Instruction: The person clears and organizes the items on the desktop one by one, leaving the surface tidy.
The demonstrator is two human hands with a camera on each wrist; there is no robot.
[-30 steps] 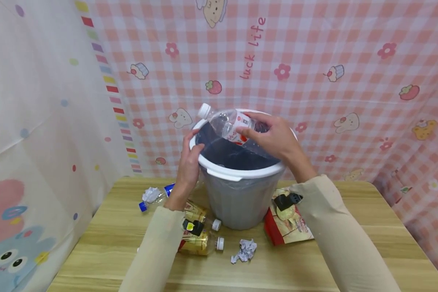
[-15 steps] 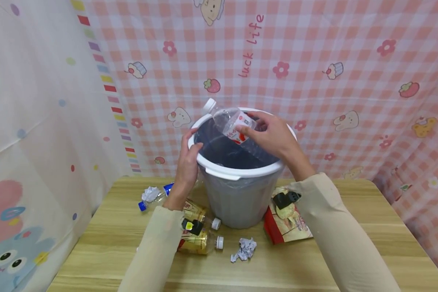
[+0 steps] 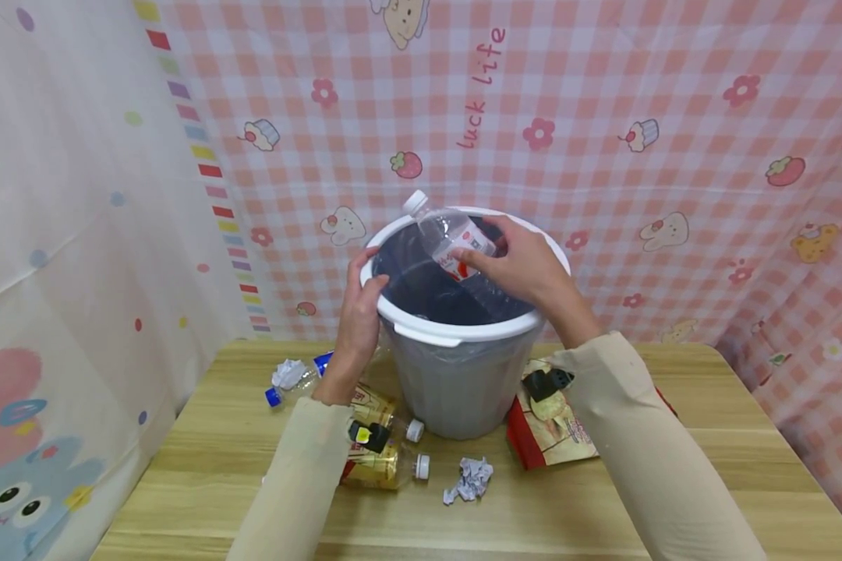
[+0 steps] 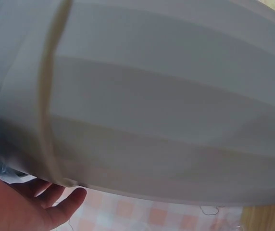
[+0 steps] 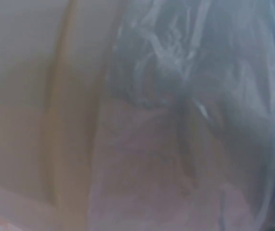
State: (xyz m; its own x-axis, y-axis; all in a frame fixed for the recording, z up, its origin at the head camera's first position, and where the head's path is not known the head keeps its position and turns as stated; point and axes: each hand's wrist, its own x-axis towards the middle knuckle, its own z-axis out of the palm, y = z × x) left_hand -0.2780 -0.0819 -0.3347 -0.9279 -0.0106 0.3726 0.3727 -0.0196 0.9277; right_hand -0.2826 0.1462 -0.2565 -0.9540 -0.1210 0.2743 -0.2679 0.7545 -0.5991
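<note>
My right hand (image 3: pixel 529 265) holds a clear plastic bottle (image 3: pixel 443 231) round its label, tilted, its white cap up and to the left. The bottle's lower part is down inside the mouth of a grey trash bin (image 3: pixel 456 389) with a white rim. My left hand (image 3: pixel 360 319) grips the left side of that rim. In the left wrist view, the bin's grey wall (image 4: pixel 166 96) fills most of the frame, with the fingers of my left hand (image 4: pixel 19 207) at its edge. The right wrist view is blurred and shows only the clear liner (image 5: pixel 176 57) and bin wall.
Two gold-labelled bottles (image 3: pixel 379 467) lie left of the bin. Farther left is a blue-capped bottle (image 3: pixel 307 382) beside crumpled paper (image 3: pixel 289 374). Another paper ball (image 3: pixel 472 479) lies in front, and a red-and-beige snack packet (image 3: pixel 550 436) to the right. The wooden table (image 3: pixel 730 452) meets a checked curtain.
The bottle has shifted slightly to the right and sunk a little deeper into the bin, with my right hand still holding it. My left hand stays on the rim.
</note>
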